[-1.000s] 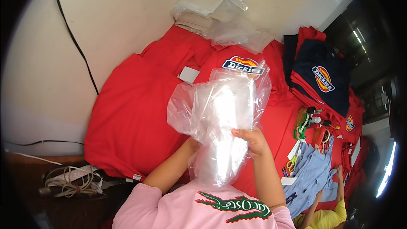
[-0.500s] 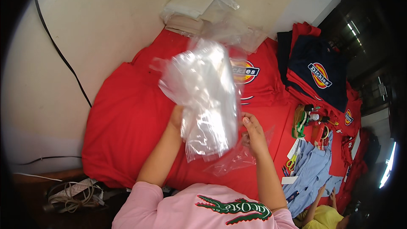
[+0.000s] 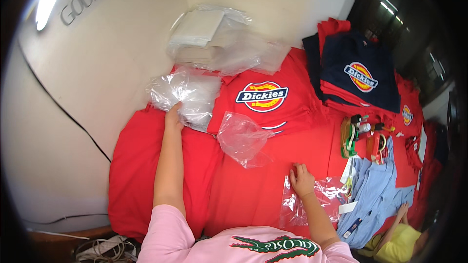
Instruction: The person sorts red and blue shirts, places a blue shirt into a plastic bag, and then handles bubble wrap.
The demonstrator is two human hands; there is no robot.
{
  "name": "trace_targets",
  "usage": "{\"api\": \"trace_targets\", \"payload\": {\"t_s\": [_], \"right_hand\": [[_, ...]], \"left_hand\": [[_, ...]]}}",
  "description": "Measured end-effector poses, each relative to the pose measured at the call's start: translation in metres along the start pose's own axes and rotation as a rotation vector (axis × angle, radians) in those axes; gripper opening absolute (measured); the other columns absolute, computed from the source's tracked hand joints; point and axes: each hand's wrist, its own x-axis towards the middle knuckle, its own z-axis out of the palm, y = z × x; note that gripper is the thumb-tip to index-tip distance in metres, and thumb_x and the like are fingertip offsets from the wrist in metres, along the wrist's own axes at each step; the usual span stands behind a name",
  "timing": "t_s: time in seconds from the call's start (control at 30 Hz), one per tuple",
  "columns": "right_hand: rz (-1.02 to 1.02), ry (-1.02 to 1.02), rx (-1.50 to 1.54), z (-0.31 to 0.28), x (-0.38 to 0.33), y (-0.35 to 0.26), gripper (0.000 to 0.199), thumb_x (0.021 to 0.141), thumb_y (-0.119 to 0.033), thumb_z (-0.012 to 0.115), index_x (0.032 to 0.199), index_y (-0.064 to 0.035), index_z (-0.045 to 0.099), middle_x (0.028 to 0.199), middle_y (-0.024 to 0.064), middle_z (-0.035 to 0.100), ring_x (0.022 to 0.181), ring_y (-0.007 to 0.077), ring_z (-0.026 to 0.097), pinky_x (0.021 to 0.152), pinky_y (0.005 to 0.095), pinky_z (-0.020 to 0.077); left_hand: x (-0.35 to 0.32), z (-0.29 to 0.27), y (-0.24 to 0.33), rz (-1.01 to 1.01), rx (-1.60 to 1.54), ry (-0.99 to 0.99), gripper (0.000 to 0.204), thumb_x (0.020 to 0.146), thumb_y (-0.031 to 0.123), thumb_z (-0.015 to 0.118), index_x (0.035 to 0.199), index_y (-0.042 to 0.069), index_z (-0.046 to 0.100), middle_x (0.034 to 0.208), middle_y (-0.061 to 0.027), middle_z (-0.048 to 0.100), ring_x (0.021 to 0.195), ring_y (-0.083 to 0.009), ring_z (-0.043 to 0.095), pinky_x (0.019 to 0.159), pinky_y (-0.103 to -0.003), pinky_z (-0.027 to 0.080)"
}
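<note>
On the far left of the red-covered table, my left hand (image 3: 174, 113) closes on the near edge of a bundle of clear plastic bags (image 3: 197, 95). My right hand (image 3: 303, 181) is low over the red surface at centre right, fingers apart and slightly bent, with nothing visible in them. Beneath its wrist and forearm a single clear plastic bag (image 3: 295, 209) is spread flat. Another loose, crumpled clear bag (image 3: 241, 139) lies between my hands, partly over a folded red shirt (image 3: 302, 95) with a printed emblem.
Packs of clear and white bags (image 3: 197, 29) sit against the back wall. Navy and red shirts (image 3: 336, 63) are stacked at the far right. Nearer are a green tape dispenser (image 3: 348, 139), a red one (image 3: 376, 147) and a light-blue garment (image 3: 368, 190), touched by another person's hand (image 3: 402, 210).
My left hand has carried the bag bundle from mid-air to the far left of the table. My right hand has moved aside, with a single bag now flat under it. The view has shifted.
</note>
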Motion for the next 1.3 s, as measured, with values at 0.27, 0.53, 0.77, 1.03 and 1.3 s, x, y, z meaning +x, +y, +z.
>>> {"api": "trace_targets", "payload": {"t_s": [0.27, 0.53, 0.77, 1.03, 1.3], "right_hand": [[0.030, 0.039, 0.039, 0.004, -0.006, 0.016, 0.019, 0.096, -0.021, 0.065, 0.113, -0.0124, 0.064, 0.097, 0.0101, 0.065, 0.069, 0.0326, 0.069, 0.060, 0.0444, 0.0566], [0.049, 0.051, 0.089, 0.003, -0.002, 0.019, 0.014, 0.095, -0.018, 0.066, 0.108, -0.0115, 0.065, 0.095, 0.0079, 0.067, 0.073, 0.0315, 0.069, 0.062, 0.0428, 0.0566], [0.054, 0.098, 0.137, 0.010, -0.004, 0.024, 0.012, 0.094, -0.016, 0.066, 0.105, -0.0116, 0.066, 0.092, 0.0076, 0.066, 0.072, 0.0314, 0.068, 0.062, 0.0428, 0.0558], [0.005, 0.140, 0.150, 0.010, 0.000, 0.016, 0.009, 0.093, -0.013, 0.068, 0.102, -0.0099, 0.067, 0.080, 0.0069, 0.059, 0.061, 0.0267, 0.061, 0.056, 0.0409, 0.0496], [0.019, 0.134, 0.147, 0.008, 0.000, 0.017, 0.010, 0.092, -0.011, 0.068, 0.102, -0.0101, 0.067, 0.078, 0.0073, 0.058, 0.060, 0.0267, 0.061, 0.055, 0.0410, 0.0490]], "left_hand": [[-0.161, 0.072, -0.006, 0.902, 0.912, 0.395, 0.117, 0.080, 0.021, 0.091, 0.164, -0.005, 0.014, 0.171, -0.0255, 0.010, 0.159, -0.0404, 0.013, 0.129, -0.053, 0.017], [-0.280, 0.122, -0.136, 0.794, 1.408, -0.534, 0.025, 0.080, 0.013, 0.083, 0.100, 0.011, 0.069, 0.171, -0.0222, 0.027, 0.158, -0.0417, 0.022, 0.124, -0.053, 0.028], [-0.223, 0.128, -0.142, 0.731, 1.381, -0.736, 0.041, 0.078, -0.010, 0.060, 0.112, 0.007, 0.075, 0.135, -0.0192, 0.067, 0.123, -0.0381, 0.066, 0.105, -0.042, 0.054], [-0.078, 0.148, 0.056, 1.227, 1.314, 0.144, 0.039, 0.091, -0.001, 0.057, 0.128, 0.002, 0.070, 0.129, -0.0247, 0.066, 0.115, -0.0435, 0.065, 0.100, -0.046, 0.053], [0.006, 0.116, 0.079, 1.330, 1.886, 0.402, 0.042, 0.098, 0.023, 0.063, 0.137, 0.007, 0.066, 0.169, -0.0257, 0.028, 0.152, -0.0536, 0.028, 0.118, -0.073, 0.023]]}}
